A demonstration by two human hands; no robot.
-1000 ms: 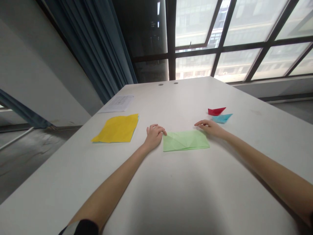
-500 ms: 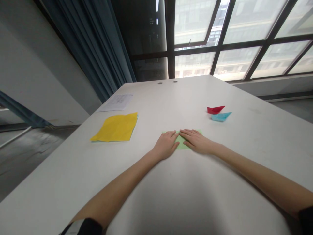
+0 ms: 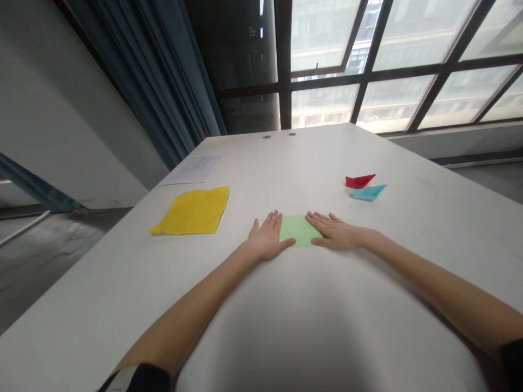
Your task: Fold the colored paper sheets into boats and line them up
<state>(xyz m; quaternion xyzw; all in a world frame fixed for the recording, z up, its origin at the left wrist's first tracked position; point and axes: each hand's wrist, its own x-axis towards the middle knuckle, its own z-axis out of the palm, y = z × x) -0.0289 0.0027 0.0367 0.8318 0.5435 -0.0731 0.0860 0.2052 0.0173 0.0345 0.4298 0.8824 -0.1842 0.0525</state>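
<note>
A folded light green paper (image 3: 297,230) lies flat on the white table (image 3: 310,305) in front of me. My left hand (image 3: 265,239) lies flat over its left end, fingers stretched out. On the paper's right end rests my right hand (image 3: 335,234), also flat with fingers extended toward the left. Only the middle strip of the green paper shows between the two hands.
A stack of yellow paper (image 3: 192,210) lies to the left, with a printed white sheet (image 3: 192,169) beyond it. A red folded paper boat (image 3: 358,181) and a light blue one (image 3: 368,191) sit to the far right. Windows and a dark curtain stand behind the table.
The hands came together from the paper's two ends to its middle, then slid apart outward, pressing it flat. The paper's visible middle is wider than half a second ago.
</note>
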